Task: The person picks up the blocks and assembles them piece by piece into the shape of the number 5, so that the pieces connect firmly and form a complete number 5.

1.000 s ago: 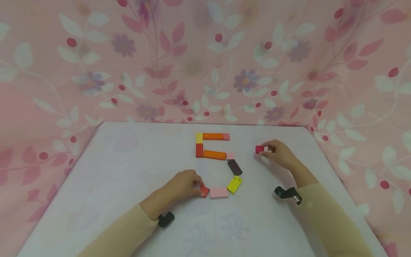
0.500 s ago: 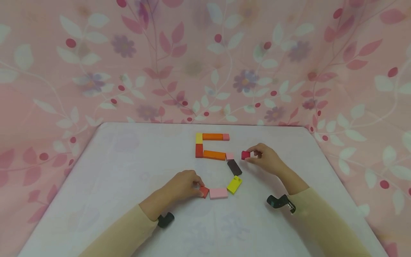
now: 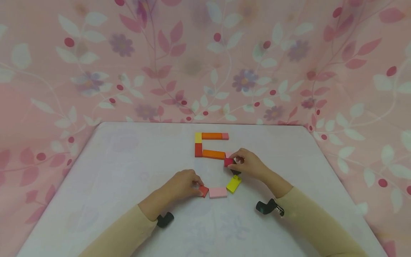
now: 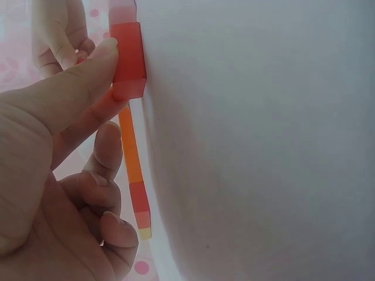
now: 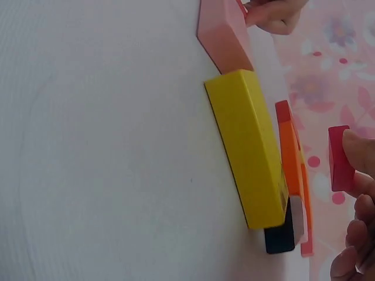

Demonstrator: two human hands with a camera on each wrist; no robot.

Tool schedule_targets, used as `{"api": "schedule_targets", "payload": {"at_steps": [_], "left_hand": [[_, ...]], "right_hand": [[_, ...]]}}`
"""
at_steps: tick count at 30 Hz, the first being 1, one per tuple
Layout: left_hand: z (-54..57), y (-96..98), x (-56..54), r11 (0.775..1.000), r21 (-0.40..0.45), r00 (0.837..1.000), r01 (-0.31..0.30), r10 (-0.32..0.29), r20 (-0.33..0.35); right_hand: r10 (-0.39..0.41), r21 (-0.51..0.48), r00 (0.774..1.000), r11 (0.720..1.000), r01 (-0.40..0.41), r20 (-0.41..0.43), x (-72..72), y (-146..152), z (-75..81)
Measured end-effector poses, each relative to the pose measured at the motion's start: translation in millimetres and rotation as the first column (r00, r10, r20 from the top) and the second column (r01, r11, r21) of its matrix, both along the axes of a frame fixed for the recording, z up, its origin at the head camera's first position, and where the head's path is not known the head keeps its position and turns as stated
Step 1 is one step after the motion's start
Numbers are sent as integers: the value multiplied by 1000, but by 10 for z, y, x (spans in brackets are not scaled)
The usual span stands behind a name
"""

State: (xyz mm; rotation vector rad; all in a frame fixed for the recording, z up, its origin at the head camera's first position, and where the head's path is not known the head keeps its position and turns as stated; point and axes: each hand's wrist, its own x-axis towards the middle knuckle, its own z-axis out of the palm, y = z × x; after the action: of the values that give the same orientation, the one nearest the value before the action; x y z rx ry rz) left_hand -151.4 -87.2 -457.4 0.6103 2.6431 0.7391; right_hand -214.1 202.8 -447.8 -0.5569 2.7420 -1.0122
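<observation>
My left hand [image 3: 181,184] pinches a small red block [image 3: 203,191] on the table, at the end of a curved row of blocks. In the left wrist view, the thumb presses one side of that red block [image 4: 129,61]. Between the thumb and finger of my right hand [image 3: 250,164] is a crimson block [image 3: 228,162], held up off the table in the right wrist view. From the head it covers part of the black block [image 3: 236,171]. A pink block [image 3: 218,192] and a yellow block [image 3: 234,184] lie between the hands.
Farther back, an orange block [image 3: 213,154], a dark red block [image 3: 198,150], a pale yellow block [image 3: 198,137] and another orange block [image 3: 212,136] continue the line, ending in a small pink block [image 3: 225,136]. A floral cloth [image 3: 192,64] hangs behind the white table [image 3: 144,142].
My right hand has carried the crimson block left and toward me, from the right side of the table to over the black block. The left hand stays in place on its red block.
</observation>
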Motion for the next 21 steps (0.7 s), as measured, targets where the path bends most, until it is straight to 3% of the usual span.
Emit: {"api": "schedule_targets", "payload": {"at_steps": [11, 21], "left_hand": [[7, -3, -3, 1000, 0, 1000, 1, -1, 0], [-6, -5, -10, 1000, 3, 1000, 2, -2, 2]], "right_hand": [[58, -43, 997, 997, -56, 54, 64, -242, -84], [69, 29, 996, 997, -70, 50, 113, -388, -140]]}}
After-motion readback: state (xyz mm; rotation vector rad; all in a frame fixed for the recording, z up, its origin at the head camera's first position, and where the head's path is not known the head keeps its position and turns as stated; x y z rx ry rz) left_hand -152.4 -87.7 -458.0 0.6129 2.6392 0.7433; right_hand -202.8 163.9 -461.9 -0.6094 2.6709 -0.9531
